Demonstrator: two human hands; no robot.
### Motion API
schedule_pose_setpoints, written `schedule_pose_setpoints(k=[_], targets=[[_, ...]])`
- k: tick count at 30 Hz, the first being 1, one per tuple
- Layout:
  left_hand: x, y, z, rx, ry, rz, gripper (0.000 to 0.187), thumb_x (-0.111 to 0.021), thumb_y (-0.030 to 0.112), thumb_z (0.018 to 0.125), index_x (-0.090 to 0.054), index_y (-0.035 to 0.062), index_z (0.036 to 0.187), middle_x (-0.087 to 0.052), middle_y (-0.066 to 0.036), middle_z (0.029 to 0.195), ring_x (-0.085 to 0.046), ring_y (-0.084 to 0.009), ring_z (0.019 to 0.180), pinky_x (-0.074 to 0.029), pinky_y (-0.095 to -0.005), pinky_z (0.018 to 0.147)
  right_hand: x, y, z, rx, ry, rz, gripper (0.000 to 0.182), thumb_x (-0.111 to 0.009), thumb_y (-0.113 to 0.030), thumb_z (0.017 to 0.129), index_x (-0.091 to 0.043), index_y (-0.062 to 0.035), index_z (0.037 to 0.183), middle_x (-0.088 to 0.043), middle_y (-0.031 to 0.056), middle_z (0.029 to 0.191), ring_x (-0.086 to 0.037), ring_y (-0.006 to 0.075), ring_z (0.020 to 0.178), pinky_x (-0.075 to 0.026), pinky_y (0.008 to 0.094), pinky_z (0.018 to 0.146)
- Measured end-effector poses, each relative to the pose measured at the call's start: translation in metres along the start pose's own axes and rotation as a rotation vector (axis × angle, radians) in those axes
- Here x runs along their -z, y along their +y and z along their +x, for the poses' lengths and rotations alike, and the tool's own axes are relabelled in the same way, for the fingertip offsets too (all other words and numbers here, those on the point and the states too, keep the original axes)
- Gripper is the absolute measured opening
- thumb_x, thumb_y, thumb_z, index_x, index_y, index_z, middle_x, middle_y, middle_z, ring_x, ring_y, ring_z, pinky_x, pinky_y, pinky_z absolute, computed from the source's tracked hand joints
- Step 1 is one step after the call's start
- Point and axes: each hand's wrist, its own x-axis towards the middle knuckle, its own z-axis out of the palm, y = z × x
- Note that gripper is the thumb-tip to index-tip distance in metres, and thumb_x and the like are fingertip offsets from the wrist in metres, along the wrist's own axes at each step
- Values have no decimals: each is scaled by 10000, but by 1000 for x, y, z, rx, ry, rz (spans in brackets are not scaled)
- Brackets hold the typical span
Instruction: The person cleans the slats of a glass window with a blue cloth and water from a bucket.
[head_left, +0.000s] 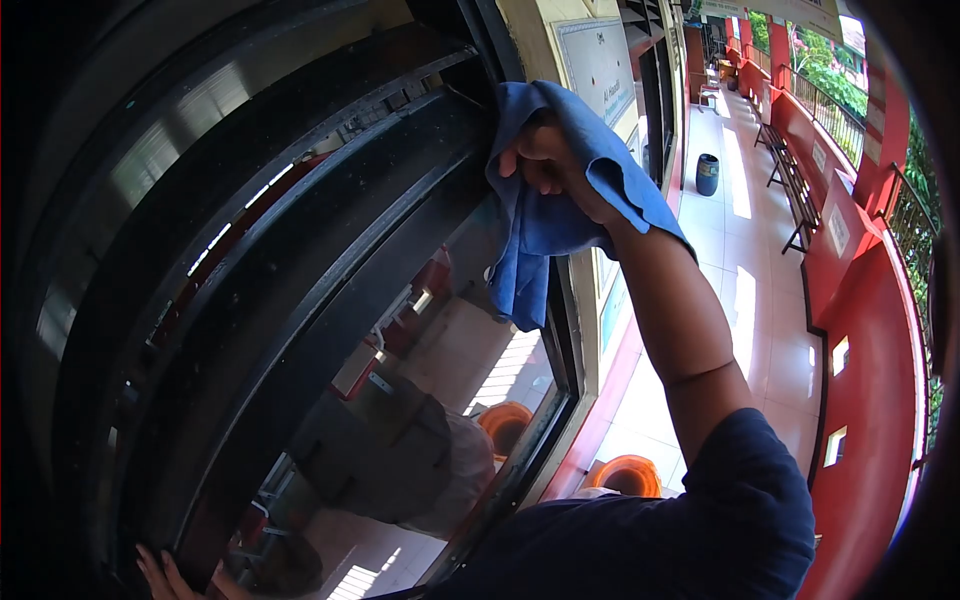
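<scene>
My right hand (548, 165) is closed around a blue cloth (525, 240), which drapes over the wrist and hangs in folds. The cloth is against the right end of the dark slats and the side frame of a louvred window. At the bottom left, my left hand (165, 575) shows only its fingers, stretched out against the dark lower slat (215, 530); the rest is cut off. Below the slats, a glass pane (460, 350) reflects the floor, a person's clothing and an orange bucket.
An orange bucket (628, 476) stands on the floor below my right arm. Along the tiled corridor (735, 300) are a dark bin (707, 174) and a long bench (790, 190) beside a red wall (870, 330). A framed notice (597, 65) hangs beside the window.
</scene>
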Motion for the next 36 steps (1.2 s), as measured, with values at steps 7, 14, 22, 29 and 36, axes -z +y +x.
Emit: schedule_pose_setpoints(k=[7, 14, 22, 29, 36], targets=[[-3, -1, -5, 0, 8, 24, 607, -432, 660, 969, -705, 133, 1100, -705, -60, 1186, -663, -245, 1075, -418, -374, 900, -13, 0, 23, 144, 203, -126, 317, -763, -195, 712, -735, -40, 987, -680, 227, 1027, -673, 335, 973, -519, 359, 862], [-2, 0, -2, 1, 13, -8, 600, -426, 651, 977, -708, 136, 1101, -704, -57, 1193, -661, -247, 1077, -413, -383, 902, -10, 19, 35, 64, 342, -399, 514, -795, -306, 715, -673, -47, 1141, -655, 179, 1065, -608, 327, 997, -458, 372, 924], [0, -4, -3, 20, -10, 5, 614, -440, 666, 964, -713, 135, 1109, -709, -55, 1188, -661, -239, 1081, -397, -378, 916, 12, 4, 1, 299, 355, -228, 390, -706, -264, 801, -672, -56, 1129, -664, 121, 881, -617, 226, 761, -472, 316, 740], [3, 2, 0, 43, -25, -27, 621, -457, 673, 954, -716, 127, 1100, -702, -63, 1207, -655, -243, 1099, -392, -380, 929, 5, -52, 24, 351, 376, -642, 506, -648, -421, 906, -613, 7, 1173, -657, 219, 1110, -634, 360, 1051, -497, 425, 925], [4, 1, -1, 46, -40, -16, 627, -475, 682, 939, -714, 129, 1109, -703, -61, 1204, -652, -250, 1108, -402, -390, 925, -2, 2, 10, 335, 218, -379, 286, -620, -273, 951, -667, -73, 1149, -670, 147, 1093, -668, 218, 999, -545, 308, 841]])
